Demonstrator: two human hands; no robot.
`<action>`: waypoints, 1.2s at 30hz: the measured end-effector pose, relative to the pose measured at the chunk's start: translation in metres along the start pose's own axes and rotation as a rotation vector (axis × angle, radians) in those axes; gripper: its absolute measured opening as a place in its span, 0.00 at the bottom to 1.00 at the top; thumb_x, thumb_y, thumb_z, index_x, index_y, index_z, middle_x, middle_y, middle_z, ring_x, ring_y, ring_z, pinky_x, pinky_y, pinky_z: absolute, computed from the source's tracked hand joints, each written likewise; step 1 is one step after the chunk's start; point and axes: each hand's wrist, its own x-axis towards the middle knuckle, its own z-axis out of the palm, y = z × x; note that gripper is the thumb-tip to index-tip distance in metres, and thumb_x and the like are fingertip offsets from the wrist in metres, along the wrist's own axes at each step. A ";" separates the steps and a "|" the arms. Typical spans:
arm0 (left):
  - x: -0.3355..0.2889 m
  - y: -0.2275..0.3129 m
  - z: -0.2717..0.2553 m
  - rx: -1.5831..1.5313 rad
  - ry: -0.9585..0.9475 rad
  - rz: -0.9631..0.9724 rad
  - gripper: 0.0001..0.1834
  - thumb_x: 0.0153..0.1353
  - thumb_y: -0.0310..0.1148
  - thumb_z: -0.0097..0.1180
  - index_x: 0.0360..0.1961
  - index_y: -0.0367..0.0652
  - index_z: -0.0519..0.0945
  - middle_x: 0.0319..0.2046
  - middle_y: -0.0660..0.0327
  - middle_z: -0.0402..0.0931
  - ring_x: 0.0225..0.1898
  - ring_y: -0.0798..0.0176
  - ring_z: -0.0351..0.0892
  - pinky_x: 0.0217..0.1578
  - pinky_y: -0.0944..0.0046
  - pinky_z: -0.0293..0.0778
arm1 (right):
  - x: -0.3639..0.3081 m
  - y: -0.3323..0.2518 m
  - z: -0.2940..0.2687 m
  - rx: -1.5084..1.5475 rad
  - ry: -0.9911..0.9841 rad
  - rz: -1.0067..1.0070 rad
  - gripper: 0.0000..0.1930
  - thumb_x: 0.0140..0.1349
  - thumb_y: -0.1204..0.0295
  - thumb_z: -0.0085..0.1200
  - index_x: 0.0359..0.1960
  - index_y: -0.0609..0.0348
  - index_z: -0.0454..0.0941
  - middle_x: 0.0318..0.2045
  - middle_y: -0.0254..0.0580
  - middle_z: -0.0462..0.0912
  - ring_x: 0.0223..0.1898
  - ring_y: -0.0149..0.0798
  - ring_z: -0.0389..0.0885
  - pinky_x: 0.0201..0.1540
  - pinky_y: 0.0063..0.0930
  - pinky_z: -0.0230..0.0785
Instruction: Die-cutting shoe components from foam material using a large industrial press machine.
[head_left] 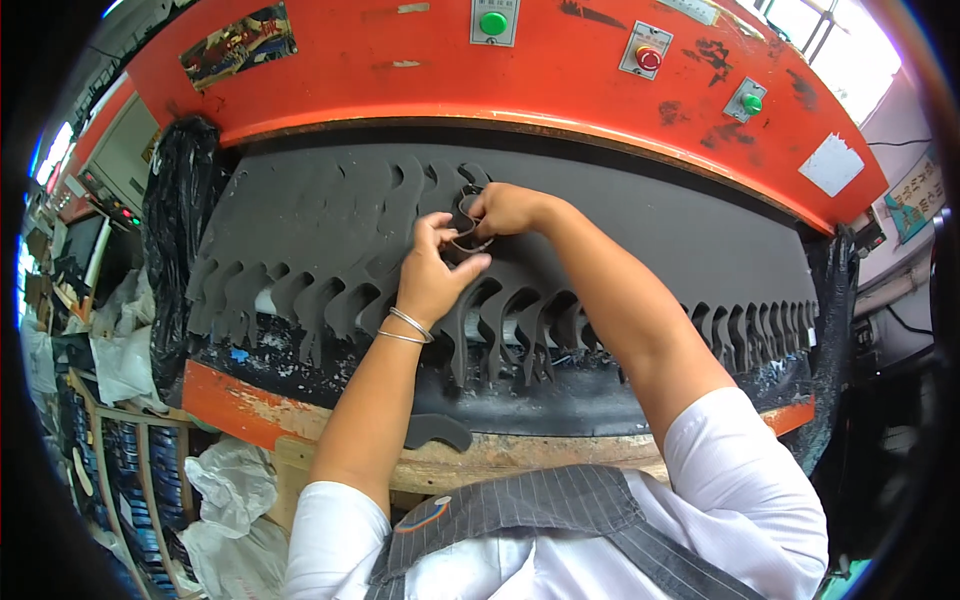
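Observation:
A thin curved metal cutting die (pixel 465 228) stands on a dark grey foam sheet (pixel 650 230). My right hand (pixel 505 210) has its fingers closed on the die's upper right side. Beside the die's lower left edge is my left hand (pixel 432 270), thumb stretched away from the curled fingers; its fingertips are at the die's rim. Wavy cut outlines mark the foam left of the die. Along the near edge hangs a row of S-shaped foam strips (pixel 330 305). The fingers hide part of the die.
An orange machine beam (pixel 400 70) spans the far side, with green buttons (pixel 493 23) and a red button (pixel 648 59). Black plastic (pixel 180 220) hangs at the left end. A loose foam piece (pixel 438 432) lies at the wooden front edge (pixel 520 455). White bags (pixel 230 490) sit lower left.

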 end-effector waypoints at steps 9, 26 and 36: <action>0.050 0.019 0.012 0.797 -0.461 -0.120 0.22 0.60 0.32 0.43 0.55 0.60 0.76 0.37 0.48 0.81 0.41 0.44 0.80 0.44 0.47 0.74 | -0.072 0.010 -0.031 0.319 0.521 -0.186 0.09 0.42 0.76 0.58 0.28 0.64 0.82 0.24 0.39 0.80 0.28 0.37 0.77 0.33 0.31 0.68; 0.064 0.006 0.024 0.771 -0.503 -0.193 0.28 0.62 0.33 0.39 0.62 0.70 0.70 0.44 0.53 0.81 0.46 0.48 0.80 0.48 0.52 0.74 | -0.083 0.011 0.084 -0.221 0.730 0.060 0.45 0.35 0.50 0.74 0.54 0.65 0.70 0.53 0.61 0.75 0.65 0.60 0.62 0.65 0.47 0.54; 0.061 0.000 0.027 0.820 -0.446 -0.155 0.26 0.62 0.34 0.42 0.63 0.66 0.70 0.44 0.51 0.80 0.46 0.48 0.79 0.47 0.53 0.74 | -0.098 0.015 0.085 -0.179 0.780 0.030 0.48 0.39 0.49 0.72 0.60 0.64 0.66 0.58 0.61 0.70 0.66 0.59 0.60 0.67 0.46 0.52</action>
